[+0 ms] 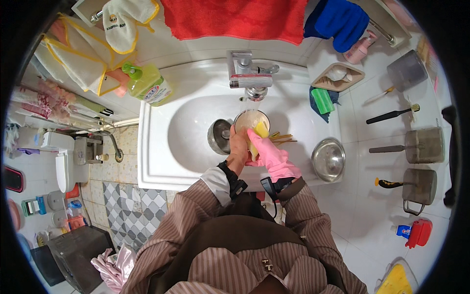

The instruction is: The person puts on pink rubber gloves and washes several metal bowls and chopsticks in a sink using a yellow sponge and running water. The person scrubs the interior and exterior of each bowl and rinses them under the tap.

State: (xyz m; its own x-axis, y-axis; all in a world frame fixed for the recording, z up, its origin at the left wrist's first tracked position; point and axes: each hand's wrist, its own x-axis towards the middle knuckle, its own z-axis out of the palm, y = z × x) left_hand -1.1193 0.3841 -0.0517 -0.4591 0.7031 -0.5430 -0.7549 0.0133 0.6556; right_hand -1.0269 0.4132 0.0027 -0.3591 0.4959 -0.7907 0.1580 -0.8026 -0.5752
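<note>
Under the chrome faucet (255, 79), water runs into a light-coloured bowl (243, 118) with a dark rim. My bare left hand (238, 145) grips the bowl's near left side. My right hand (264, 150), in a pink rubber glove, is closed on a yellow sponge or cloth (261, 129) against the bowl. A steel bowl (219, 136) stands in the basin just left of my left hand, partly hidden by it. Several chopsticks (282, 138) lie in the basin to the right of the glove, their other ends hidden.
The white sink (158, 147) has a shiny metal bowl (328, 160) on its right edge. A green sponge (322, 101) and a soap dish (337, 77) are at the back right. A green soap bottle (149, 86) stands back left. A red towel (235, 18) hangs behind the faucet.
</note>
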